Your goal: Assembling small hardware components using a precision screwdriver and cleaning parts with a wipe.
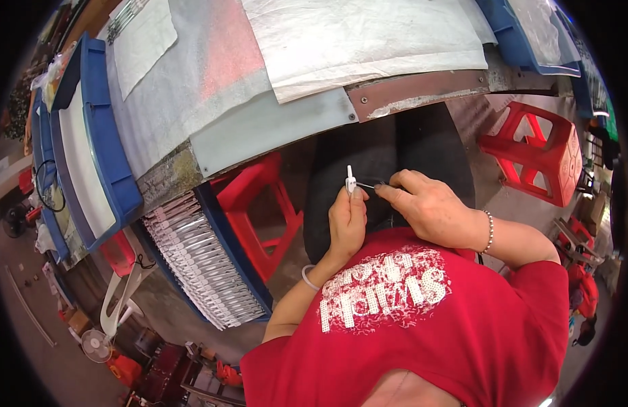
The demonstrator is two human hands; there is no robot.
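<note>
Above my lap, my left hand [348,224] is closed round a small white plastic piece [350,183] with a narrow tip pointing up. My right hand [429,207] pinches a thin metal rod [365,186] between thumb and fingers. The rod's far end meets the side of the white piece; whether it goes into it I cannot tell. My right fingers hide the rod's other end. Both hands are close together, just in front of the bench edge.
The bench carries white sheets [368,41]. Blue trays stand at its left end [117,149] and right end [510,34]. Below left, a blue crate [236,254] holds several rows of white-and-metal pieces. Red stools stand under the bench [249,210] and to the right [551,159].
</note>
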